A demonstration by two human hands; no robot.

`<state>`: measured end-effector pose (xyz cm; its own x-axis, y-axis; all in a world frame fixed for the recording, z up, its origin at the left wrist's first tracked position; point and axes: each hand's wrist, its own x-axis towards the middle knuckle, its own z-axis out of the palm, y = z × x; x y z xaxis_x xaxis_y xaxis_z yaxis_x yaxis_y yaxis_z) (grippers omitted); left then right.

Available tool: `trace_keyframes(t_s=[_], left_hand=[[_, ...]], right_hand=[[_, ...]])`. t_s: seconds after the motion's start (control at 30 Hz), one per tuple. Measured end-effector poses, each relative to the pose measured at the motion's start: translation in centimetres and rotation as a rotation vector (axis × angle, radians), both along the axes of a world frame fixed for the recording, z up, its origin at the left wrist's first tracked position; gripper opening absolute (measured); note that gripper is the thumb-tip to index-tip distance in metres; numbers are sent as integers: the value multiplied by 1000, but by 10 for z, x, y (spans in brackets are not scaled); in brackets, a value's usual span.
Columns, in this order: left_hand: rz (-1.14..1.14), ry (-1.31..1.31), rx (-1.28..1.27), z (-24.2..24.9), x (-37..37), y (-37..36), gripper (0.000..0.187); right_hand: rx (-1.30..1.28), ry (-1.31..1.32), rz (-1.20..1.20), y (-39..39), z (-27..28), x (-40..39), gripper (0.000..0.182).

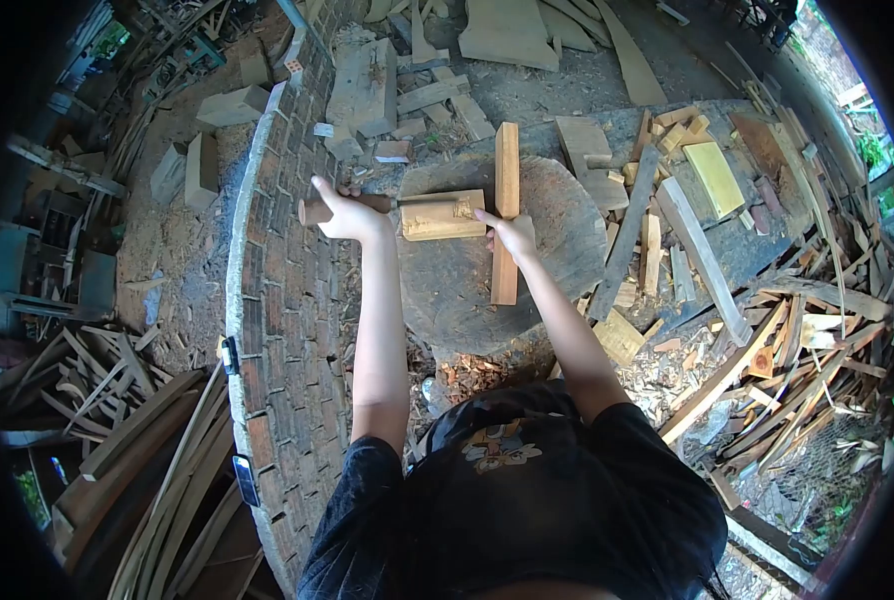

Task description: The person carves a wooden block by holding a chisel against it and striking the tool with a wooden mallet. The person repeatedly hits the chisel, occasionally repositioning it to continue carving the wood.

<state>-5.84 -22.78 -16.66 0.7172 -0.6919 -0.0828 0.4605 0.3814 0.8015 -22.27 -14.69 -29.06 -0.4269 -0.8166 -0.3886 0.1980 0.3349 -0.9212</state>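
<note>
My left hand [355, 217] is closed around the thick wooden handle of a chisel [315, 212], its thumb sticking out. The thin metal blade points right, along the upper part of a short light-brown wooden block [443, 224]. My right hand [512, 237] grips the block's right end, thumb on its top near the blade's tip. Some of its fingers are hidden. Under that hand a long squared wooden bar [505, 280] lies crosswise, touching or very near the block. Both pieces rest on a large round tree stump [557, 215].
A low brick wall [277, 250] runs along my left, with a phone [246, 480] on its edge. Planks and offcuts [702, 255] lie to the right, beside a heap of scrap wood [807, 370]. Thick timber blocks [365, 90] lie beyond the stump.
</note>
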Motion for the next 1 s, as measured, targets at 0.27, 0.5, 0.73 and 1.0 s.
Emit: trace_keyframes(t_s=[0.27,0.5,0.73,1.0], left_hand=[[-175,125,-99,-1,4,-8,18],[-348,-142,-261,9,-1,-1,17],[-508,-260,-352,10,-12,2,17],[-490,-322,-328,16,-25,8,20]], right_hand=[[8,-88,-22,2,-3,-5,44],[-69,-247,-40,1,-5,-10,27],[-38,-307,-72,1,-6,-14,25],[-63,-337,-55,2,-5,-14,25]])
